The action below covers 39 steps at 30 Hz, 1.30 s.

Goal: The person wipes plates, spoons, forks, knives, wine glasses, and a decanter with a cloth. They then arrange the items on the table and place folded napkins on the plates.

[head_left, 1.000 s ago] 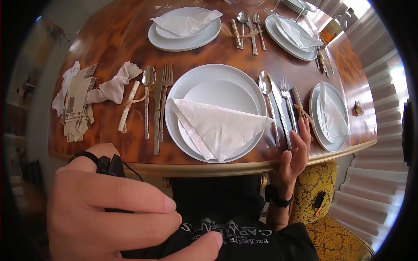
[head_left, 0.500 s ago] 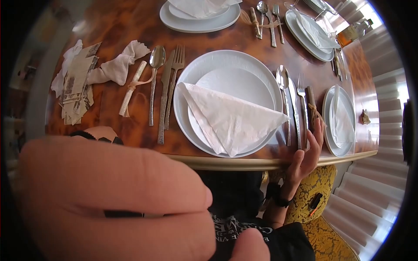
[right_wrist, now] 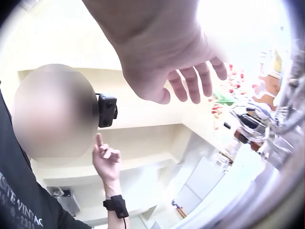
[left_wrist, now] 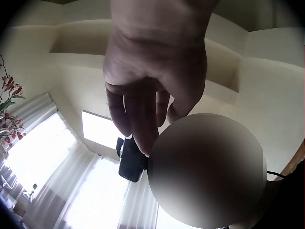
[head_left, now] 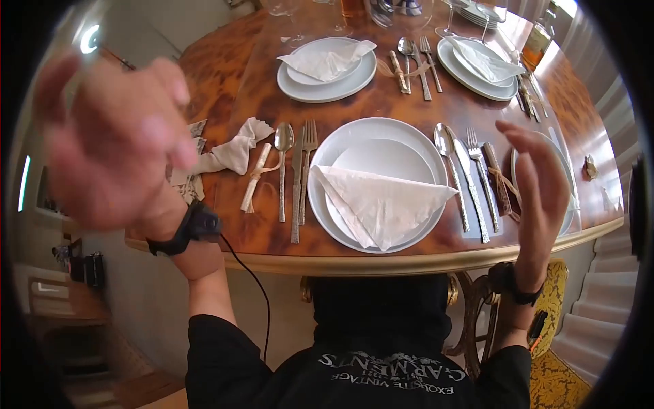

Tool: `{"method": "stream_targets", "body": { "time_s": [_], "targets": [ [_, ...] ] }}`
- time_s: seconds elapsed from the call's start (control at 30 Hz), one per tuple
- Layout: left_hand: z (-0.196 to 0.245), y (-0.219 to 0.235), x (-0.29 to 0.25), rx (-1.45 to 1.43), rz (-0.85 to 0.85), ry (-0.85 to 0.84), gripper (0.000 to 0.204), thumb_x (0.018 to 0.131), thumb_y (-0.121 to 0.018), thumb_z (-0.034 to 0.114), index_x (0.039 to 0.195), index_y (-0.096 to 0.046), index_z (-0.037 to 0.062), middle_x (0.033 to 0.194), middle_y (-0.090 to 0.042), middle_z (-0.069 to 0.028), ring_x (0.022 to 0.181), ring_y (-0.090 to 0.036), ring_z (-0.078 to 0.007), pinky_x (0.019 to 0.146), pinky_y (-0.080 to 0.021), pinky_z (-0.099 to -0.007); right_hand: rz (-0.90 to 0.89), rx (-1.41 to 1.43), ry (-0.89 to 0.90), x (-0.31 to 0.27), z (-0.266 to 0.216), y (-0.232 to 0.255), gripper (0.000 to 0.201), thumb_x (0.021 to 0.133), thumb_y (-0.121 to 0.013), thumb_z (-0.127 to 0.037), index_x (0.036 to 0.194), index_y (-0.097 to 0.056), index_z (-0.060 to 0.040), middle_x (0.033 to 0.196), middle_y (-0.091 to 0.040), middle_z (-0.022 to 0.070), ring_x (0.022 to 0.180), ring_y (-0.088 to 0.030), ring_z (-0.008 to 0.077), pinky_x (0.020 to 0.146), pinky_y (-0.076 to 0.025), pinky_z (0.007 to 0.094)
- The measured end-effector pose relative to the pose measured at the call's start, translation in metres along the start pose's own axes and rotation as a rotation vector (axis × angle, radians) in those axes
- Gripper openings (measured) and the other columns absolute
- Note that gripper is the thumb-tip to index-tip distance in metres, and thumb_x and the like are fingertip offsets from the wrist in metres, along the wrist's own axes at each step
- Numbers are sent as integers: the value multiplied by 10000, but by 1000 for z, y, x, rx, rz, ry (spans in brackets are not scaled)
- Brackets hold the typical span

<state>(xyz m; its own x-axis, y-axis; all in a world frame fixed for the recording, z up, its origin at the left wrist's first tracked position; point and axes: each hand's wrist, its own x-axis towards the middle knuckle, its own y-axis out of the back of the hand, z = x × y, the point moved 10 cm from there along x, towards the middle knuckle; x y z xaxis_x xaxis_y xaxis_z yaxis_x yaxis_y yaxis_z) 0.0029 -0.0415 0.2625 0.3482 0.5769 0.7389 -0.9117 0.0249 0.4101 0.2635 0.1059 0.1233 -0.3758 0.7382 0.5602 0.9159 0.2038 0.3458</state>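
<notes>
My left hand (head_left: 116, 143) is raised at the left of the head view, blurred by motion, and holds nothing. In the right wrist view the same left hand (right_wrist: 107, 160) has its index finger extended and the others loosely bent. Its fingers overlap the black head camera (left_wrist: 132, 160) in the left wrist view. My right hand (head_left: 541, 184) is held up with fingers apart, overlapping the right-hand plate (head_left: 560, 160). Left of it lie a twine-tied napkin roll (head_left: 499, 180), a fork (head_left: 477, 153), a knife (head_left: 470, 180) and a spoon (head_left: 446, 146).
Stacked white plates (head_left: 381, 133) bear a folded white napkin (head_left: 388, 204) at the near table edge. Further left lie another cutlery set, a tied roll (head_left: 257, 177), a knotted cloth napkin (head_left: 238, 150) and paper strips (head_left: 187, 180). Glasses and a bottle (head_left: 539, 37) stand farther back.
My left hand, large and close to the head camera before, has swung up to the left. My right hand has lifted away from the cutlery and moved right. The head view has shifted.
</notes>
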Motion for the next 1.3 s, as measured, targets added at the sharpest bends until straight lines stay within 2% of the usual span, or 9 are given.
{"method": "stream_targets", "body": {
  "time_s": [0.13, 0.2, 0.37, 0.57, 0.83, 0.97, 1.1, 1.2, 1.3],
  "targets": [
    [-48, 98, -7, -72, 358, 187, 242, 1029, -424, 219, 885, -560, 81, 748, -516, -48, 645, -479, -172, 830, -397, -388, -178, 361, 192, 118, 0, -29, 384, 983, -518, -336, 1201, -620, -36, 1185, -661, 135, 1164, -600, 218, 988, -451, 334],
    [-64, 137, -28, -2, 529, 341, 264, 1014, -475, 210, 778, -519, 101, 720, -524, -31, 621, -493, -154, 790, -435, -347, -176, 827, -136, 127, -9, -48, 417, 1009, -425, -86, 1406, -406, 40, 1058, -640, 111, 959, -611, 216, 857, -476, 306],
    [-63, 194, -107, 447, 700, 588, 233, 921, -608, 91, 703, -531, 55, 686, -593, -47, 574, -555, -126, 582, -479, -259, -194, 785, -425, 164, 128, -115, 272, 982, -535, -318, 1155, -602, -119, 1134, -650, 19, 994, -629, 114, 809, -487, 274],
    [-132, 187, -213, 490, 443, 1094, 235, 887, -620, 98, 1087, -535, 9, 799, -648, -66, 685, -617, -113, 670, -519, -267, -55, 995, -739, 125, 202, -116, 171, 971, -535, -299, 942, -571, -134, 898, -669, -21, 823, -660, 115, 702, -517, 267],
    [-188, 100, -227, 1340, -360, 550, 410, 771, -695, 218, 1124, -571, 51, 951, -666, -140, 870, -633, -354, 812, -496, -412, -73, 1116, -730, 102, 226, -116, 153, 957, -548, -271, 951, -571, -120, 902, -664, -9, 815, -638, 99, 674, -490, 255],
    [-172, 168, -202, 1237, -39, 1121, 259, 760, -643, 184, 957, -551, 44, 865, -615, -161, 816, -610, -329, 750, -485, -382, -52, 1089, -689, 99, 203, -101, 158, 963, -542, -265, 955, -572, -110, 887, -665, -4, 791, -636, 100, 669, -490, 250],
    [-80, 240, -148, 1334, 393, 510, 234, 815, -618, 153, 1004, -580, 20, 771, -636, -132, 778, -641, -246, 707, -481, -371, -75, 1082, -625, 102, 185, -95, 161, 969, -542, -258, 963, -577, -101, 874, -663, 0, 752, -623, 96, 657, -483, 244],
    [-55, 269, -149, 1065, 516, 898, 286, 909, -607, 255, 1016, -597, -9, 734, -637, -139, 737, -616, -229, 712, -475, -375, -85, 1068, -599, 97, 163, -92, 162, 970, -546, -261, 964, -579, -103, 867, -657, -5, 728, -610, 84, 645, -466, 228],
    [-32, 276, -145, 1268, 438, 765, 483, 968, -535, 431, 879, -596, -41, 682, -588, -138, 665, -538, -201, 682, -460, -375, -102, 1021, -576, 94, 161, -89, 166, 970, -543, -272, 967, -580, -110, 866, -654, -14, 726, -600, 69, 636, -443, 215]
  ]
}}
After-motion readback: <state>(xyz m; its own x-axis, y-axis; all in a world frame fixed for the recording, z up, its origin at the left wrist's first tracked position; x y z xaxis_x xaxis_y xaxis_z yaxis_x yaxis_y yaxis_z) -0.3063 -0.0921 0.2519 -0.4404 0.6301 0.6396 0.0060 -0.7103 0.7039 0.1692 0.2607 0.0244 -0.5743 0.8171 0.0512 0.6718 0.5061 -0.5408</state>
